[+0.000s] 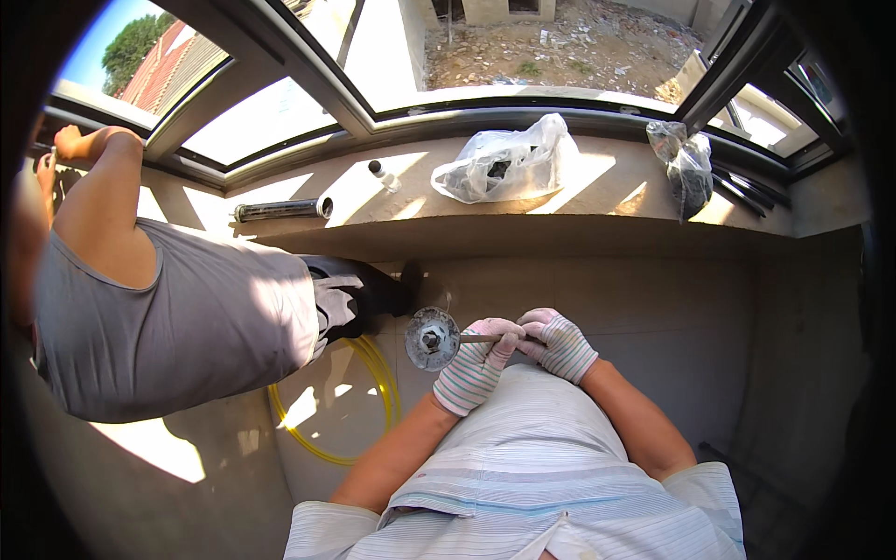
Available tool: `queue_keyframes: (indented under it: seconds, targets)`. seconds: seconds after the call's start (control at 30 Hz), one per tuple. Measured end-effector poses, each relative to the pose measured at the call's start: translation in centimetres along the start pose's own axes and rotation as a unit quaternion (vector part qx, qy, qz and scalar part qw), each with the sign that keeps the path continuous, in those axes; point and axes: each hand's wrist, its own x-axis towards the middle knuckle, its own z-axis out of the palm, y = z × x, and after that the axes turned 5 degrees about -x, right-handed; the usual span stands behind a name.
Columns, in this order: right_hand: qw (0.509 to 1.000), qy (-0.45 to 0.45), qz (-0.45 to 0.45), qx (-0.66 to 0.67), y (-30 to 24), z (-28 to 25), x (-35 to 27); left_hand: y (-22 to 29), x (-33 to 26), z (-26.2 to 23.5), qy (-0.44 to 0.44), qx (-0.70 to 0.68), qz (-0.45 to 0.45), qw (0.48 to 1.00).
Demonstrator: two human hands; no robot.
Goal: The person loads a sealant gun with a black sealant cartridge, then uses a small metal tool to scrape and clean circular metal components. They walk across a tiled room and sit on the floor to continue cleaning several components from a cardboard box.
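Note:
In front of my belly I hold a thin brownish rod (pixel 478 339) crosswise. A round grey metal disc (pixel 432 359) with a dark nut-like piece at its centre sits at its left end. My left hand (pixel 478 366), in a striped knit glove, is closed on the rod close to the disc. Gloved the same way, my right hand (pixel 560 344) pinches at the rod's other end, where the fingers hide its tip. The two hands nearly touch at the fingertips. What exactly the piece is, I cannot tell.
Close on my left, a co-worker in a grey shirt (pixel 187 317) reaches toward the window frame. The sill (pixel 373 201) carries a sealant gun (pixel 283 209), a small bottle (pixel 383 175), a white plastic bag (pixel 513 161) and a dark-filled bag (pixel 686 173). A yellow hose coil (pixel 385 373) lies below.

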Motion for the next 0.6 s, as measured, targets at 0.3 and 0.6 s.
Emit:
queue_keyframes:
  seconds: [0.3, 0.6]
  targets:
    - [0.99, -0.126, -0.057, 0.027, 2.0, -4.6, 5.1, 0.7, -2.2, 2.2, 0.289, 0.087, -0.018, 0.953]
    - [0.989, -0.143, -0.036, 0.013, 0.4, -0.8, 11.1, -0.4, -8.1, -0.9, 0.417, 0.118, -0.063, 0.899]
